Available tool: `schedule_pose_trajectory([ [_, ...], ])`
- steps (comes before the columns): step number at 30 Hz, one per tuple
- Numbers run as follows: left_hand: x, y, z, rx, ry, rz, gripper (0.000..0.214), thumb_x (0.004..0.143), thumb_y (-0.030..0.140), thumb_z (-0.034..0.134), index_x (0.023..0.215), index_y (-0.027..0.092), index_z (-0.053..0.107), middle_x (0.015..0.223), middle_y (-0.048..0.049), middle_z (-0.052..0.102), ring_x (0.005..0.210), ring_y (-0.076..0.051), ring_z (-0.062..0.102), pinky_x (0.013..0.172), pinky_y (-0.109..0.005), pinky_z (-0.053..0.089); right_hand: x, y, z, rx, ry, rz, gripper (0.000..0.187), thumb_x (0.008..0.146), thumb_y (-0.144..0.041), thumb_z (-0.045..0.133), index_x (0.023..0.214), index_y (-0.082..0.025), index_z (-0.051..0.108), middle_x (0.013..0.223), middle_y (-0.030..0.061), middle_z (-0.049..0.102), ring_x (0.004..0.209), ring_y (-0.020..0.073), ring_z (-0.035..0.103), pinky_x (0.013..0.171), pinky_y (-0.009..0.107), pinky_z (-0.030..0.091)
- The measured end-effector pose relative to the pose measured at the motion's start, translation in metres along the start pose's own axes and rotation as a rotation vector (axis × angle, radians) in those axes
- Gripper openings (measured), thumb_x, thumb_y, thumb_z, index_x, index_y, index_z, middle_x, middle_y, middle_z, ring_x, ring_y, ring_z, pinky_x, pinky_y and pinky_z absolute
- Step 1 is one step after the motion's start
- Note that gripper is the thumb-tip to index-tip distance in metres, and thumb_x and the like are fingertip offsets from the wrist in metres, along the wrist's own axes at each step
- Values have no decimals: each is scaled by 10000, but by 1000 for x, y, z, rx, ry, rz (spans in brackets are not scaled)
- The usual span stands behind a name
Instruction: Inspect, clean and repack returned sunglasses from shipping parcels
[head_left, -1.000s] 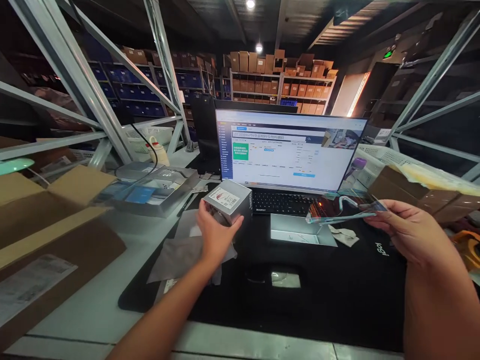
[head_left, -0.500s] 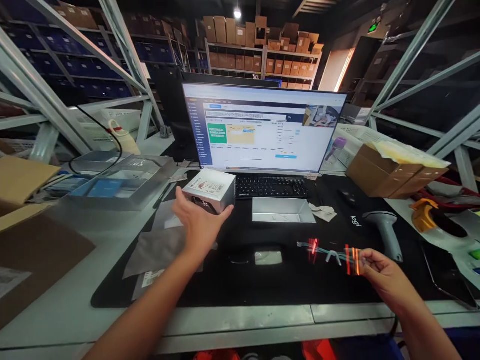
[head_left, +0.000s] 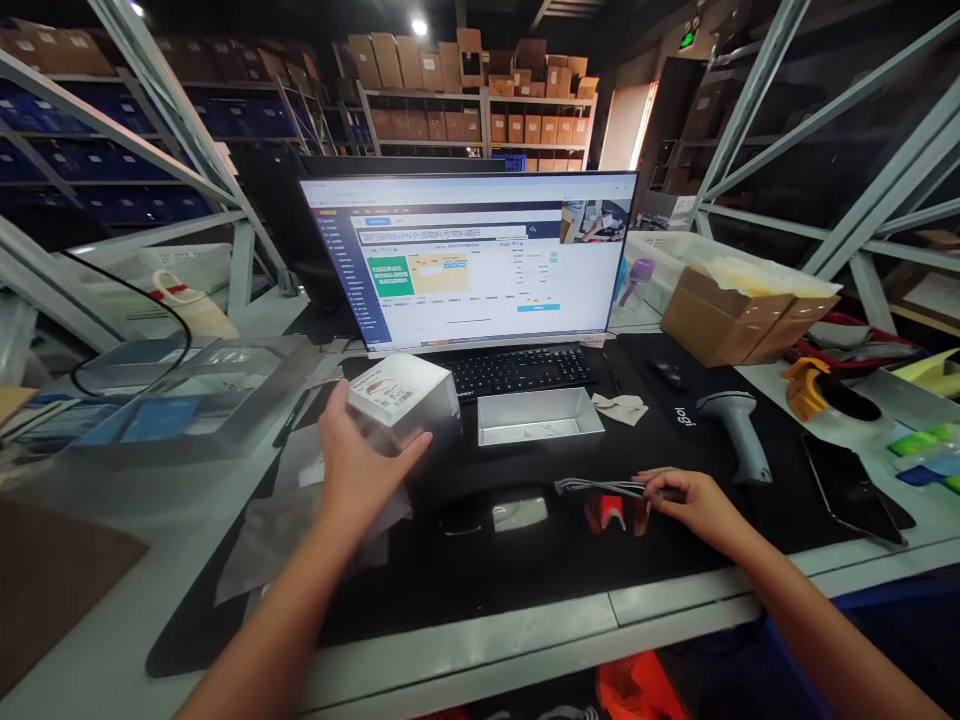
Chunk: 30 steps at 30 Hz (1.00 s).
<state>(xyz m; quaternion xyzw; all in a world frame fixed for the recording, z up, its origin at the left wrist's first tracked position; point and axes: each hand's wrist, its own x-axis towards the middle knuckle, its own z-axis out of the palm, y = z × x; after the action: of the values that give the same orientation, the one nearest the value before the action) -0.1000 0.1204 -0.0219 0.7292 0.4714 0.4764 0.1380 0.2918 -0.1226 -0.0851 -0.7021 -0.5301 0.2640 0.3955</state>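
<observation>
My left hand (head_left: 358, 470) is closed around a small silvery box (head_left: 401, 400) with a printed label, held just above the black desk mat (head_left: 525, 560) in front of the keyboard (head_left: 517, 368). My right hand (head_left: 686, 500) pinches a thin transparent sleeve (head_left: 604, 488) that lies low over the mat, red light reflecting under it. A shallow grey tray (head_left: 538, 416) sits between the two hands, behind the sleeve. Grey plastic bags (head_left: 277, 520) lie under my left forearm.
A monitor (head_left: 469, 260) stands behind the keyboard. A barcode scanner (head_left: 739, 430), a phone (head_left: 851, 488), a mouse (head_left: 666, 372) and a cardboard box (head_left: 739, 310) are at the right. Clear plastic trays (head_left: 187, 400) lie at the left. Metal rack struts frame both sides.
My right hand brought the clear sleeve down from in front of the screen to the mat. My left hand kept the box. The view shifted to the right.
</observation>
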Motion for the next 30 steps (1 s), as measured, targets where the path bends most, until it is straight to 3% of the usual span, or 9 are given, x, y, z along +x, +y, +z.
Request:
schedule_pose_trajectory([
  [4,7,-12,-10,-144,-124,-5,1144,637,472,862,1569,260,232,1556,-167,332,1359,-392,454,1076,-596,480,4,2,-5,-84,5,-37,72,718,-309,711,724,-256,759,1005,71,772,1136,314,657,1014,492,493],
  [8,9,-20,-16,-180,-179,-14,1167,621,441,877,1571,290,217,1558,-164,346,1366,-404,459,1067,-622,480,4,0,-7,-122,-22,-61,139,678,-211,670,757,-271,768,1046,54,769,1179,307,633,1022,489,487],
  [14,16,-28,-25,-158,-304,109,1229,615,446,889,1592,277,163,1549,-176,370,1414,-395,426,1122,-595,426,8,-10,-29,-198,-118,-72,188,738,-237,641,846,-271,791,1160,37,748,1120,284,678,1006,453,518],
  [17,24,-34,-25,-221,-414,138,1258,630,460,888,1605,261,118,1541,-192,382,1417,-408,418,1144,-619,374,23,-16,-46,-282,75,-25,118,796,-293,701,876,-249,777,1095,38,756,1036,263,699,947,402,557],
  [20,32,-37,-22,-248,-455,144,1262,628,459,900,1606,263,127,1575,-197,327,1444,-426,369,1142,-603,382,50,-18,-60,-377,302,44,231,929,-385,683,1063,-200,719,1167,65,701,1026,228,671,916,398,566],
  [23,36,-32,-24,-234,-465,163,1248,643,461,893,1608,255,129,1602,-192,286,1460,-427,343,1140,-582,400,82,-14,-68,-405,408,67,321,996,-396,612,1228,-176,636,1264,85,629,1069,236,641,914,429,565],
  [30,26,-22,-48,-167,-466,122,1187,664,350,857,1610,291,143,1589,-155,364,1390,-386,472,1081,-515,497,157,7,-68,-489,593,89,366,980,-384,639,1292,-196,598,1314,101,592,1125,244,617,940,441,550],
])
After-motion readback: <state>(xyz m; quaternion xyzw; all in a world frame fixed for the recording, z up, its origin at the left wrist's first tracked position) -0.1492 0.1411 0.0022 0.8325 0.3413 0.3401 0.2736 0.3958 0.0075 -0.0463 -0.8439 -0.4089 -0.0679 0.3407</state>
